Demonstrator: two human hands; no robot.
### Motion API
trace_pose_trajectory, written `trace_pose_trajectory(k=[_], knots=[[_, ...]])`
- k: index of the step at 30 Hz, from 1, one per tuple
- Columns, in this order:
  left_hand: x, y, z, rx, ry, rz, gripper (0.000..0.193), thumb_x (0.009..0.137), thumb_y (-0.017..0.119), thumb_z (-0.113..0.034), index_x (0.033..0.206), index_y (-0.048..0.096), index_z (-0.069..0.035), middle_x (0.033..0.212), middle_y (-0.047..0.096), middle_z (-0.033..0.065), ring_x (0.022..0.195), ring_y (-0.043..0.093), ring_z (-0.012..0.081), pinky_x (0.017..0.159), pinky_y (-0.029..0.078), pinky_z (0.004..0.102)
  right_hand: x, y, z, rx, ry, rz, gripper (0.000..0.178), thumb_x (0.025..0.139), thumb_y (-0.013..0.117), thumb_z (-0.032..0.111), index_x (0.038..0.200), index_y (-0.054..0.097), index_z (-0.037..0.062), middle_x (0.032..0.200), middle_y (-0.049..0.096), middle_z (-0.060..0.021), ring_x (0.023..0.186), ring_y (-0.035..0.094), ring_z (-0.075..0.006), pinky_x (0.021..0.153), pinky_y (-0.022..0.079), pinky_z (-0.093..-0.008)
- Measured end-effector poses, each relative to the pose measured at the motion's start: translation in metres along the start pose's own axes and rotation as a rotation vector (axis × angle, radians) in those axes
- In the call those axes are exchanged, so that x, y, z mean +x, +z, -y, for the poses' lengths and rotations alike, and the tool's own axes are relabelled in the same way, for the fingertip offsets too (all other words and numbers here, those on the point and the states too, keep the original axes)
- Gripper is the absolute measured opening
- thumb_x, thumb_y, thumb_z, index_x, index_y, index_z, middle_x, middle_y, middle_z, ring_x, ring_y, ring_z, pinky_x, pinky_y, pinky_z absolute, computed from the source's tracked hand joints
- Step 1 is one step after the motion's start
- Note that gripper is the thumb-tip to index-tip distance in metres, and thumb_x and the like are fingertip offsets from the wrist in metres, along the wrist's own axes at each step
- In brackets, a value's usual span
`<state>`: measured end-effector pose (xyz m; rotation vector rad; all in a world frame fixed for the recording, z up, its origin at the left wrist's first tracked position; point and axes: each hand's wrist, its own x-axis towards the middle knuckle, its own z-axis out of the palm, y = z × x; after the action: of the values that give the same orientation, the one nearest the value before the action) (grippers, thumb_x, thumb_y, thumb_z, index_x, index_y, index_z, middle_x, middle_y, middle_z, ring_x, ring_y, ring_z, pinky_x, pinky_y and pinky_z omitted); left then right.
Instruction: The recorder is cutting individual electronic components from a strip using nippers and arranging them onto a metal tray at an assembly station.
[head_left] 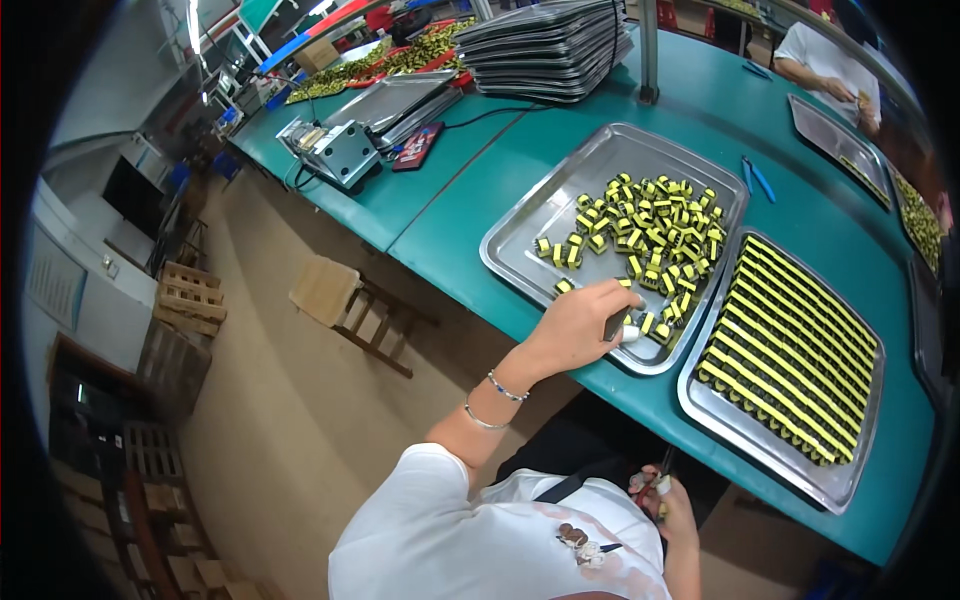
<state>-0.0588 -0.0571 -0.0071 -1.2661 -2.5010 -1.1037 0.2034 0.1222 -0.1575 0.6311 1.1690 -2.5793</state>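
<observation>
My left hand (580,325) reaches over the near edge of a metal tray (530,205), fingers curled together around something dark that I cannot make out. A white cover shows on one fingertip. Loose small black-and-yellow transformers (650,225) lie heaped in that tray, some right beside my fingers. Low in front of my body, below the table edge, my right hand (678,515) is closed on a small red-handled tool (645,485) with a dark tip. White covers wrap fingers there too. To the right, a second metal tray (700,392) holds transformers in tight rows (790,350).
Blue-handled cutters (762,180) lie behind the trays on the green table (450,205). A metal fixture (345,155) and stacked trays (540,50) stand farther back. A wooden stool (325,290) is left of the table. Another person (830,60) works across it.
</observation>
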Motion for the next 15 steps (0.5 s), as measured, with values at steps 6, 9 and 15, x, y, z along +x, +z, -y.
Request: trace_pose_trajectory(k=[6,9,15], knots=[[0.002,0.001,0.001,-0.014,-0.015,0.018,0.035,0.068,0.063,0.005,0.101,0.058,-0.004,0.094,0.060,0.0102,0.083,0.060,0.0304,0.071,0.050,0.0351,-0.028,0.040,0.058,-1.025,-0.396,-0.055,0.016,0.072,0.059,0.001,0.088,0.059,-0.0011,0.077,0.063,-0.0133,0.070,0.063,-0.0240,0.065,0.048,-0.0315],[0.003,0.005,-0.004,0.004,-0.062,-0.027,0.037,0.067,0.065,0.005,0.102,0.058,-0.004,0.096,0.060,0.0099,0.084,0.060,0.0301,0.071,0.050,0.0349,-0.042,0.049,0.084,-1.019,-0.630,-0.005,0.010,0.070,0.062,0.003,0.079,0.058,-0.0007,0.070,0.061,-0.0108,0.062,0.060,-0.0227,0.059,0.046,-0.0295],[0.003,0.010,-0.002,-0.287,-0.143,-0.241,0.028,0.078,0.064,0.000,0.105,0.057,0.001,0.097,0.059,0.0070,0.076,0.058,0.0138,0.067,0.045,0.0235,-0.056,0.080,0.127,-0.876,-0.855,0.108,0.011,0.072,0.065,0.007,0.076,0.057,-0.0007,0.069,0.057,-0.0098,0.061,0.053,-0.0205,0.058,0.041,-0.0288]])
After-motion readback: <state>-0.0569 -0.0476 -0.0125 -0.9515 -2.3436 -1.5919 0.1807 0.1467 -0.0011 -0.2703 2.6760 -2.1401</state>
